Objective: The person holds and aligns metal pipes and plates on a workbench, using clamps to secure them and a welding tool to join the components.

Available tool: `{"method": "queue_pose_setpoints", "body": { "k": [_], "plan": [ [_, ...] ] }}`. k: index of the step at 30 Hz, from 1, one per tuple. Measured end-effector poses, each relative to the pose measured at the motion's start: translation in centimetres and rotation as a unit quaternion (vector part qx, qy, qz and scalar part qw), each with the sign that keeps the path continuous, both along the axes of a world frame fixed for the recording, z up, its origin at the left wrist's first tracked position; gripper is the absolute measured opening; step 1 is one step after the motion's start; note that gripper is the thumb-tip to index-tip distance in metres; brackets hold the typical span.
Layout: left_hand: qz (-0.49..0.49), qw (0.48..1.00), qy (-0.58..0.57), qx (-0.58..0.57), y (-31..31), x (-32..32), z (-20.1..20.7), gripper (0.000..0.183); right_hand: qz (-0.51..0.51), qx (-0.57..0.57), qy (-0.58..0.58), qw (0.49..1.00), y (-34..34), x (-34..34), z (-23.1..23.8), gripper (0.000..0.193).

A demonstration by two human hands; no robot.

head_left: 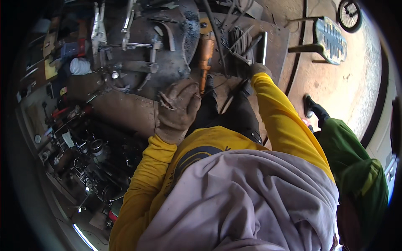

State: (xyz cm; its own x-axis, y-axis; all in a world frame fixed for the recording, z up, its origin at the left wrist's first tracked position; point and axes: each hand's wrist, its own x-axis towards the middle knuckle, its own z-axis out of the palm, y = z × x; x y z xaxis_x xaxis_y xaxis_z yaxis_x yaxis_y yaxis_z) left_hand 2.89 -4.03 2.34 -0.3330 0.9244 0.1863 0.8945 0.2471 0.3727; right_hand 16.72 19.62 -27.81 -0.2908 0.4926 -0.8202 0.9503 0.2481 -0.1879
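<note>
My left hand (178,111), in a worn brown work glove with a torn patch, hangs just before my body near the bench edge. Its fingers look loosely apart, and nothing shows in it. At the right part of the metal bench (276,42), my gloved right hand (260,69) is closed at the end of a short grey metal bar (241,58); its fingertips are hidden. Beyond that hand lie a bundle of thin metal rods (248,42) and a bright metal tube (264,47). An orange power tool (206,54) rests between my hands, nearer the left one.
Welded metal frames and a clamp-like assembly (138,67) cover the bench's left side. Machinery (96,154) stands at lower left. A person in green (351,154) is close on my right. A plastic chair (331,39) and a wheel (350,16) are at far right.
</note>
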Motion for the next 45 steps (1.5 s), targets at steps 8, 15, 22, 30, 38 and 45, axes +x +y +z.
{"method": "queue_pose_setpoints", "body": {
  "k": [8,15,22,30,38,45],
  "plan": [
    [0.001,0.999,0.007,0.038,-1.3,-0.1,-0.2,0.023,-0.015,0.019,0.003,1.000,-0.6,-0.5,1.9,0.040],
    [0.003,0.999,0.014,0.030,-2.5,0.5,-0.6,0.027,0.049,0.022,-0.024,0.998,-0.6,-1.3,0.7,0.033],
    [-0.059,0.998,-0.008,0.033,-1.6,-0.5,-0.6,0.026,0.021,0.033,-0.009,0.999,-0.9,0.7,-0.1,0.035],
    [-0.152,0.984,-0.093,0.016,-2.4,-4.2,0.0,0.024,0.010,0.019,0.013,1.000,-3.7,3.5,3.2,0.044],
    [-0.228,0.957,-0.168,0.057,-2.1,-6.7,-0.1,0.019,-0.256,-0.093,0.263,0.926,-10.6,10.6,9.5,0.024],
    [-0.214,0.930,-0.298,0.005,-0.4,-5.5,-1.1,0.027,-0.260,-0.129,0.396,0.871,-14.3,7.8,23.5,0.018]
  ]
}}
